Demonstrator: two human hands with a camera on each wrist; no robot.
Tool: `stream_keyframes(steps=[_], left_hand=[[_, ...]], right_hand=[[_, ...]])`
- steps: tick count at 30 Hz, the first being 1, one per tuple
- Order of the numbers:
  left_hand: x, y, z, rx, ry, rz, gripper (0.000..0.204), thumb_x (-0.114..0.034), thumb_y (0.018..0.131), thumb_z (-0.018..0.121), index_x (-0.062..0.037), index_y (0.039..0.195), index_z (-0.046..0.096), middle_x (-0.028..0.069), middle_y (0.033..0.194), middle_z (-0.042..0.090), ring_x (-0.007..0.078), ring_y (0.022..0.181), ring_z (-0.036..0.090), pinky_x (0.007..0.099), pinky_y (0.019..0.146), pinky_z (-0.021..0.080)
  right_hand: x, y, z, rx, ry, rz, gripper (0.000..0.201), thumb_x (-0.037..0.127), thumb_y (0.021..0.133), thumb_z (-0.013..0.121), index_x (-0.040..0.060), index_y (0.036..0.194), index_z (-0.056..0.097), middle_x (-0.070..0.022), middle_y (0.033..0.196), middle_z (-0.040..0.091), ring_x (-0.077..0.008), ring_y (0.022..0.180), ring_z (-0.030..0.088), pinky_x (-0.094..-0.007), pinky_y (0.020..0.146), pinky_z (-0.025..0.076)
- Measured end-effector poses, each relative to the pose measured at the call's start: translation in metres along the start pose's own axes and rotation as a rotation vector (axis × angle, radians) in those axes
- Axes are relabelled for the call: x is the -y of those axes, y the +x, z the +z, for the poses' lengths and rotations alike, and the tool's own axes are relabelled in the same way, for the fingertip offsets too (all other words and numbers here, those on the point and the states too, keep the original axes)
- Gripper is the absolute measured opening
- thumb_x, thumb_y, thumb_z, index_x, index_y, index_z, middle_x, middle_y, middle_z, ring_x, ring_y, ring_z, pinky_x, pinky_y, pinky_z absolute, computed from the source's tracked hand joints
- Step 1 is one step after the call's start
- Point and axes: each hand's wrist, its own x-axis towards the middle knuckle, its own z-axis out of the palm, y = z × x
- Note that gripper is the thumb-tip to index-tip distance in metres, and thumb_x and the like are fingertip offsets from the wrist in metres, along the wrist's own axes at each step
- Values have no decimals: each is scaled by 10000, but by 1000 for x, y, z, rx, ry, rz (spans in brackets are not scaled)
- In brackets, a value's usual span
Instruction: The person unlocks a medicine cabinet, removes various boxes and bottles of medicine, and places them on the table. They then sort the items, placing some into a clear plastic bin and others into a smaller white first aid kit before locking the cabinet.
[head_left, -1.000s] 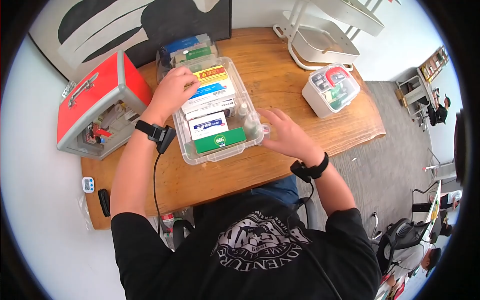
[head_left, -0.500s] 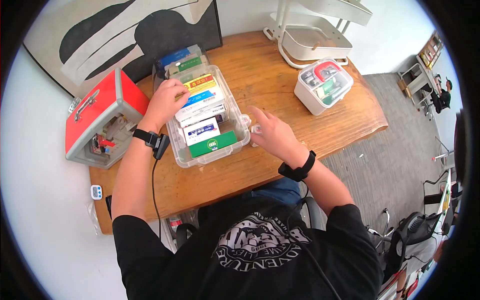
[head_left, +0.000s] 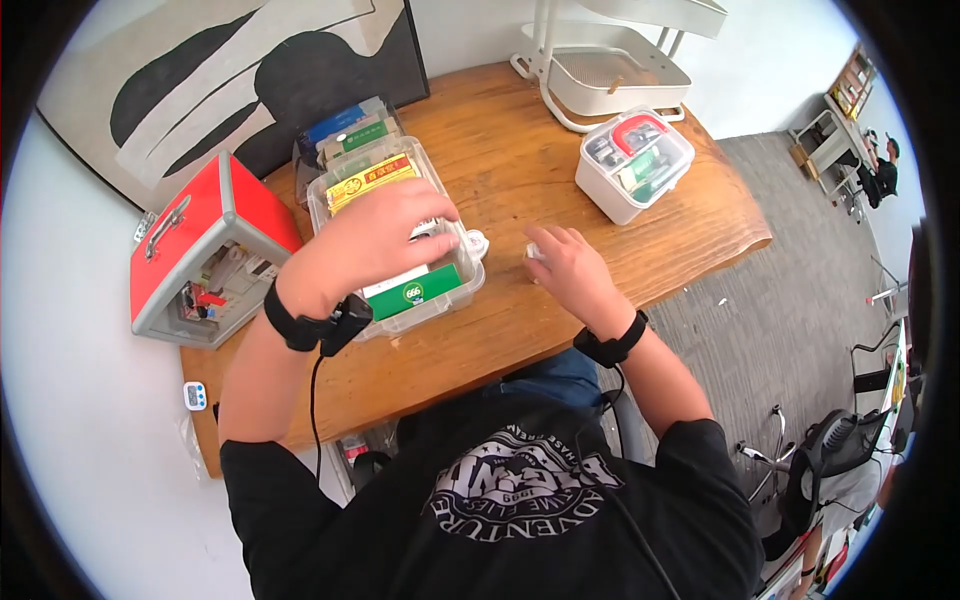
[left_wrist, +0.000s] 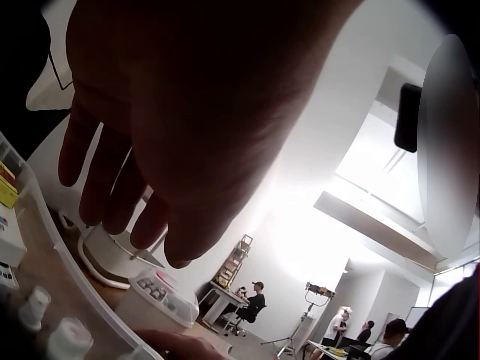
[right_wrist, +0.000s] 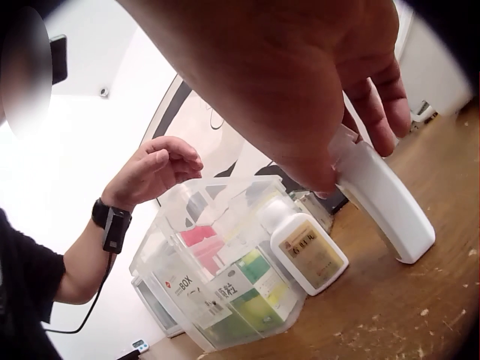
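My left hand [head_left: 385, 235] hovers over the clear plastic box [head_left: 330, 195], its fingers extended with nothing in them; in the left wrist view they hang loosely apart. Packed in the box are a yellow medicine box [head_left: 370, 180], a green one [head_left: 412, 293] and others partly covered by this hand. To the right of the box, my right hand [head_left: 575, 272] pinches a white pill bottle [right_wrist: 394, 206] by its top; it leans over the wood in the right wrist view. Another white bottle [right_wrist: 311, 251] with a gold label stands against the box's side.
A red and grey case [head_left: 190, 240] stands left on the wooden table [head_left: 500, 170]. Behind the box is another clear container [head_left: 350, 130]. A white lidded box [head_left: 610, 185] with a red handle and a white cart [head_left: 625, 75] are at the back right.
My left hand has left the box's far left side and come nearer and rightward over its middle. My right hand has moved away from the box with a white pill bottle.
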Motion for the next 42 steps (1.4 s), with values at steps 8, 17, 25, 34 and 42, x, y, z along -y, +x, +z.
stream_keyframes(steps=[8, 17, 25, 34, 42], left_hand=[[4, -13, 17, -17, -21, -59, 230, -186, 944, 743, -35, 1118, 733, 131, 1054, 707, 319, 991, 694, 390, 869, 555], [-20, -33, 15, -89, -8, -83, 215, -157, 940, 744, -20, 1106, 734, 124, 1049, 711, 306, 995, 698, 397, 855, 561], [-101, -49, 64, -200, -386, -130, 500, -190, 890, 824, -65, 1351, 675, 131, 1269, 638, 297, 1163, 653, 389, 966, 567], [-99, -42, 92, -121, -697, -386, 633, -165, 912, 835, -55, 1478, 574, 106, 1306, 628, 221, 1135, 675, 346, 959, 576], [-83, -57, 109, -225, -976, -407, 582, -153, 950, 804, -71, 1481, 581, 98, 1233, 637, 196, 1094, 670, 318, 911, 570]], right_hand=[[8, -18, 4, 3, 27, 80, 623, 204, 937, 739, 156, 1511, 499, -164, 1196, 685, -384, 1082, 689, -464, 876, 587], [2, -19, 0, -1, 308, 190, 665, 163, 906, 740, 137, 1520, 485, -176, 1054, 698, -341, 1002, 710, -439, 824, 579], [38, -33, -65, 64, 834, 279, 789, 105, 852, 768, 74, 1566, 432, -40, 981, 617, -119, 890, 621, -296, 797, 532], [76, -35, -87, 263, 965, 135, 857, 89, 896, 746, 72, 1644, 330, -95, 1127, 650, -179, 1012, 657, -347, 901, 562], [58, -25, -97, 235, 771, -47, 575, 97, 978, 680, 38, 1528, 526, -135, 1206, 636, -214, 1069, 644, -343, 902, 556]])
